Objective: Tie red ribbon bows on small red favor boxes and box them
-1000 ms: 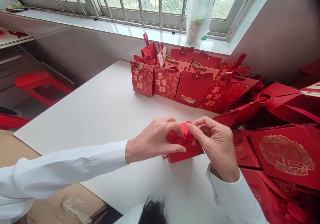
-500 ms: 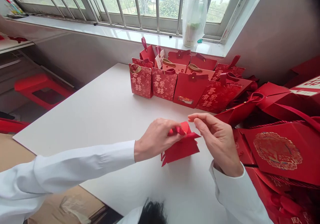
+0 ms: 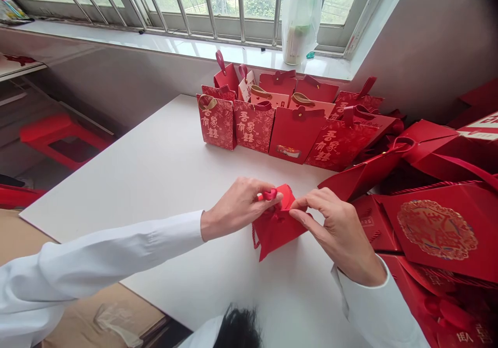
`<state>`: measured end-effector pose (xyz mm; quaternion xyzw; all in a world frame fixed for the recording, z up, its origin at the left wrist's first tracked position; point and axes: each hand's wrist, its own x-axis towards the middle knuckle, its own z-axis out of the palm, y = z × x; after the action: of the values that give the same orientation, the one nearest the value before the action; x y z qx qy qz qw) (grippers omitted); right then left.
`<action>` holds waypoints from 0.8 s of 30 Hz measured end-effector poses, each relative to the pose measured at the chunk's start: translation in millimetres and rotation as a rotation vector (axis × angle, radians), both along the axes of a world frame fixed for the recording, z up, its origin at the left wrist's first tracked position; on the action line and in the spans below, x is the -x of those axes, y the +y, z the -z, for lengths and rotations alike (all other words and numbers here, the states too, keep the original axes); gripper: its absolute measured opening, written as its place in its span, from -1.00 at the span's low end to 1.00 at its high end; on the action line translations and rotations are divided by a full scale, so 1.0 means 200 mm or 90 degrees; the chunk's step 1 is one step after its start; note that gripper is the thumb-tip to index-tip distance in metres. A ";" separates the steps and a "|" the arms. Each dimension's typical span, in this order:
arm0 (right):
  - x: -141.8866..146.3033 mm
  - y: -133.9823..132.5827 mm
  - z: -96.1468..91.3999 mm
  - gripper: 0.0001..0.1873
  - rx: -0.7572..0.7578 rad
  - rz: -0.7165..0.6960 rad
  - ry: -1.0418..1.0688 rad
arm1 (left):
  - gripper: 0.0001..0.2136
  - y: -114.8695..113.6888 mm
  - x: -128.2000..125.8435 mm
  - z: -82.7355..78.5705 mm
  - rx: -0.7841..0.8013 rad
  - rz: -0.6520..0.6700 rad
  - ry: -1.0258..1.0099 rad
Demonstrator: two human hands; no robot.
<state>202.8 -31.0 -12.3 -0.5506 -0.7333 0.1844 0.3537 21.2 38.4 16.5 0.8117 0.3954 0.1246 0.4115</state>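
A small red paper gift bag [image 3: 277, 228] stands on the white table [image 3: 163, 171] in front of me, tilted to the left. My left hand [image 3: 239, 205] pinches the red ribbon loop [image 3: 269, 194] at the bag's top. My right hand [image 3: 336, 228] has thumb and forefinger pressed together on the ribbon and top edge at the bag's right side. Both arms wear white sleeves.
A row of standing red gift bags [image 3: 288, 125] with gold characters lines the table's far side under the window sill. Flat red bags and boxes [image 3: 436, 223] are piled on the right. A plastic-wrapped jar [image 3: 299, 18] stands on the sill. Red stools [image 3: 58, 135] are at the left.
My right hand came back down from an open lift onto the bag's top and pinched it. My left hand kept hold of the ribbon loop. The bag tipped a little leftward.
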 end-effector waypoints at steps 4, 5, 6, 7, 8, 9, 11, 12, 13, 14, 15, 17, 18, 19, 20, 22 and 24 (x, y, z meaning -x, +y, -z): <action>0.01 -0.02 -0.02 -0.87 -0.045 0.012 -0.048 | -0.66 0.01 0.00 0.01 0.010 -0.001 -0.021; 0.01 -0.03 -0.02 -0.87 -0.037 0.010 -0.064 | -0.65 0.01 0.00 0.01 0.016 0.001 -0.026; 0.02 -0.03 -0.02 -0.87 -0.022 0.003 -0.080 | -0.64 0.01 0.00 0.02 0.018 0.001 -0.027; 0.02 -0.04 -0.02 -0.87 -0.003 -0.012 -0.096 | -0.62 0.01 0.00 0.02 0.015 -0.003 -0.026; 0.02 -0.05 -0.02 -0.86 0.013 -0.031 -0.111 | -0.61 0.02 0.00 0.02 0.008 -0.008 -0.024; 0.03 -0.06 -0.02 -0.86 0.023 -0.051 -0.125 | -0.61 0.02 -0.01 0.03 0.000 -0.011 -0.022; 0.04 -0.07 -0.03 -0.84 0.027 -0.080 -0.151 | -0.60 0.02 -0.01 0.03 -0.011 -0.015 -0.023; 0.04 -0.08 -0.03 -0.84 0.029 -0.086 -0.163 | -0.59 0.03 -0.01 0.03 -0.011 -0.017 -0.024; 0.04 -0.09 -0.03 -0.83 0.036 -0.085 -0.171 | -0.59 0.03 -0.01 0.03 -0.006 -0.018 -0.026; 0.04 -0.10 -0.03 -0.83 0.049 -0.079 -0.173 | -0.60 0.03 -0.01 0.03 0.005 -0.015 -0.027; 0.04 -0.10 -0.03 -0.83 0.068 -0.070 -0.168 | -0.61 0.03 -0.01 0.02 0.024 -0.009 -0.030; 0.05 -0.11 -0.02 -0.85 0.109 -0.036 -0.140 | -0.72 0.05 0.01 0.00 0.089 0.020 -0.048; 0.05 -0.12 -0.02 -0.87 0.123 -0.016 -0.122 | -0.79 0.06 0.02 -0.02 0.131 0.040 -0.061; 0.05 -0.13 -0.02 -0.87 0.132 0.003 -0.107 | -0.81 0.07 0.03 -0.03 0.173 0.058 -0.073; 0.06 -0.13 -0.02 -0.85 0.135 0.019 -0.094 | -0.76 0.08 0.05 -0.05 0.208 0.069 -0.081; 0.07 -0.14 -0.01 -0.85 0.132 0.042 -0.075 | -0.70 0.09 0.08 -0.07 0.239 0.077 -0.076; 0.08 -0.15 -0.01 -0.89 0.126 0.059 -0.064 | -0.72 0.09 0.10 -0.08 0.198 0.079 -0.051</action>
<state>186.6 -61.7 -11.3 -0.6250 -0.7018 0.2116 0.2684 1.0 56.9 31.7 0.7555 0.3425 0.0682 0.5544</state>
